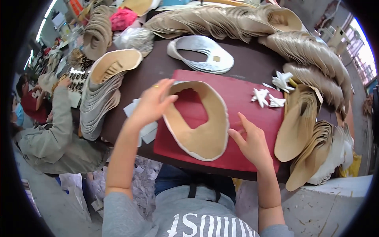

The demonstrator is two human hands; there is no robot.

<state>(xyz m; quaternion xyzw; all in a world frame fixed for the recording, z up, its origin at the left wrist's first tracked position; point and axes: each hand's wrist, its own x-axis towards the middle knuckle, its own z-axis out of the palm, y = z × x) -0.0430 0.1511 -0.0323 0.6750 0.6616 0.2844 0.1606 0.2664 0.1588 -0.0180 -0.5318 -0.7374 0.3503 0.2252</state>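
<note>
Tan curved leather piece (205, 130) on red mat (244, 98), left hand (152, 103) pressing its edge flat-fingered, right hand (252, 142) released beside it.

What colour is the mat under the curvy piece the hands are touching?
The mat is dark red; the curvy piece on it is tan. The head view shows it.

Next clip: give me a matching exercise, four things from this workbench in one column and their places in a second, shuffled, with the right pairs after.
Things:
1. tan curved piece
2. silver curved piece
3. small white scraps
4. left hand

Places:
A. on the dark table beyond the red mat
B. on the red mat's far right part
C. flat in the middle of the red mat
D. on the tan piece's left edge

Pairs: 1-C, 2-A, 3-B, 4-D
</note>
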